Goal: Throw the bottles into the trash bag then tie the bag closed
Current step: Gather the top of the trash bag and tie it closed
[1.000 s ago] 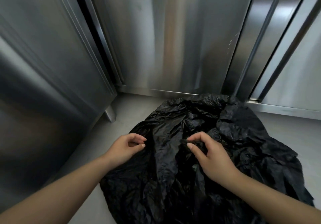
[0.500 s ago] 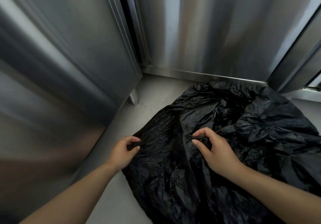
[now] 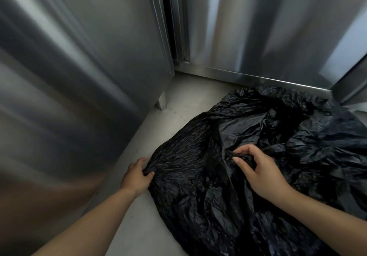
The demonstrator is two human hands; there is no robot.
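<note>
A large crumpled black trash bag [image 3: 278,146] lies spread on the grey floor, filling the lower right of the view. My left hand [image 3: 137,176] grips a bunched corner of the bag at its left edge. My right hand [image 3: 258,168] pinches a fold of the plastic near the bag's middle, thumb and fingertips closed on it. The film between the two hands is pulled taut and ridged. No bottles are in view; whatever is inside the bag is hidden.
Stainless steel cabinet panels [image 3: 89,67] rise on the left and at the back [image 3: 268,27], meeting in a corner with a dark gap. A short metal cabinet foot [image 3: 162,100] stands on the floor [image 3: 178,100] near that corner.
My left hand has pulled its corner of the bag outward to the left, stretching the plastic away from the right hand. The view has swung left, so the bag sits further right.
</note>
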